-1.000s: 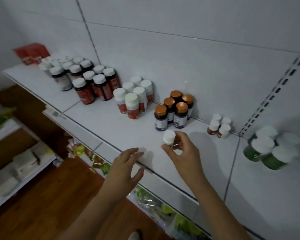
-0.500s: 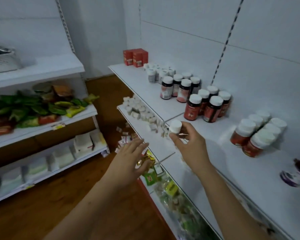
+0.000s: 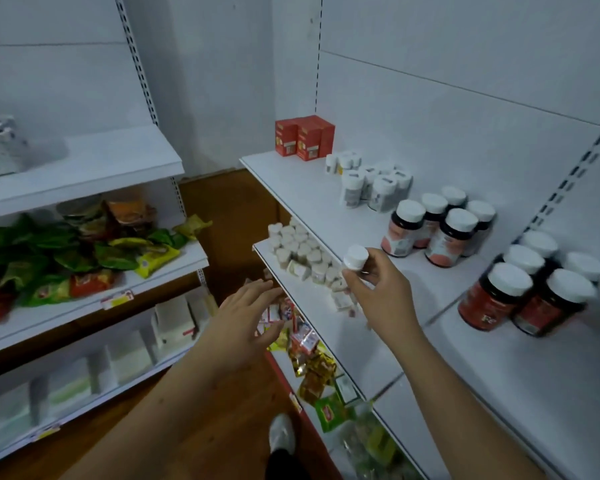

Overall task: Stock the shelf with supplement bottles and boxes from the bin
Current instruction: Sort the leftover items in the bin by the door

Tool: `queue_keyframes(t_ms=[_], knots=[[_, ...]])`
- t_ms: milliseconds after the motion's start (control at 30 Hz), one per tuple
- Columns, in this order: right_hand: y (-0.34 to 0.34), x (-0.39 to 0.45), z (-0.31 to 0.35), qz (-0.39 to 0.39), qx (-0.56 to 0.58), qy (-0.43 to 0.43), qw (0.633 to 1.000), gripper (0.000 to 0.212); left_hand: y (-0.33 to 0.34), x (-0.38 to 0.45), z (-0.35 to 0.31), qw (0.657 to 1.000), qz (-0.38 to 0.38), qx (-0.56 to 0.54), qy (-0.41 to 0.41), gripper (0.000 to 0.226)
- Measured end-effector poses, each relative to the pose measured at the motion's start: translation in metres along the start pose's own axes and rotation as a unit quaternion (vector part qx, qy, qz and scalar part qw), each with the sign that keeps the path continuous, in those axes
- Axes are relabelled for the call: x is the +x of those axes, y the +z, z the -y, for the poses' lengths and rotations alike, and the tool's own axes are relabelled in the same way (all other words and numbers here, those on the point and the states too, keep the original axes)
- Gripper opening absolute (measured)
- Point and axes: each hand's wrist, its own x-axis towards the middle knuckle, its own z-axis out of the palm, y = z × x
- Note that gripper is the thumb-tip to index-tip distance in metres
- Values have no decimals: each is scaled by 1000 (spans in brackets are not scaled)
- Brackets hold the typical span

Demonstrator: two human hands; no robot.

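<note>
One small bottle (image 3: 355,258), right hand (image 3: 383,292) pinching

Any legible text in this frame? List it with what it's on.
"Fe": dark red-label bottle nearest on the top shelf; partly hidden, may be cut off.
Red boxes: print too small.
White bottles: labels blurred.
Bottle held by right hand: label hidden.
Price tags: unreadable.

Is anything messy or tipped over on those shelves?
Yes. On the lower shelf, the small white bottles sit in a loose heap, and a few near the right hand lie on their sides. The bottles on the upper shelf stand upright in tidy clusters.
</note>
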Motion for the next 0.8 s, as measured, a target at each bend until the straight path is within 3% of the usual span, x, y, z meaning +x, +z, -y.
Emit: queue_keyframes(t_ms=[467,800], knots=[[151,286,-34,-90,-4,37,995,22,-38,291,140,998,14,27,62,62],[176,379,-93,-243,-155,109,951,17,1,452,167,972,56,19,226,66]])
